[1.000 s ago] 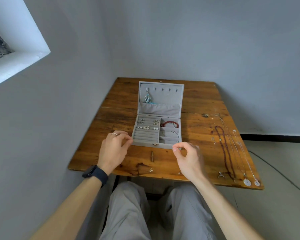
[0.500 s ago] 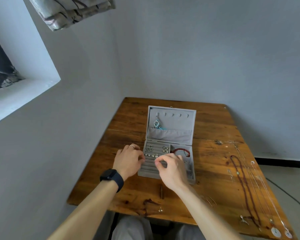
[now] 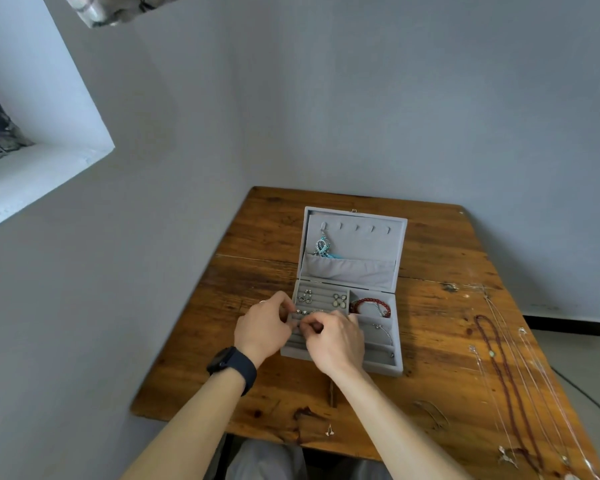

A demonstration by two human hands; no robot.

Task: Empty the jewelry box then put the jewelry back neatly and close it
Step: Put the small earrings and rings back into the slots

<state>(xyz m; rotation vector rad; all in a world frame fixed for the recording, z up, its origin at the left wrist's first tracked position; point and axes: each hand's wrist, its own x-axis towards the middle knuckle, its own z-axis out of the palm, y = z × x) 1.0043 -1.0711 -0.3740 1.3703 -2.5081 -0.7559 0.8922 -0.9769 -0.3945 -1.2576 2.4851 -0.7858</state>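
An open grey jewelry box (image 3: 400, 344) stands on the wooden table (image 3: 257, 237), its lid (image 3: 355, 271) leaning back. A teal pendant (image 3: 322, 247) hangs from a hook in the lid. Several small earrings (image 3: 339, 300) sit in the ring rolls, and a red bracelet (image 3: 369, 303) lies in the right compartment. My left hand (image 3: 262, 329) curls against the box's left rim. My right hand (image 3: 338, 337) hovers over the ring rolls, thumb and forefinger pinching a tiny piece that is mostly hidden.
A dark beaded necklace (image 3: 499, 368) and several thin chains (image 3: 534, 375) lie stretched along the table's right side. A small silver piece (image 3: 329, 431) rests near the front edge. Walls close the table in at the left and back.
Both hands moved from the table's front edge up onto the box. The right hand carried its pinch over the ring rolls, and the view tilted upward.
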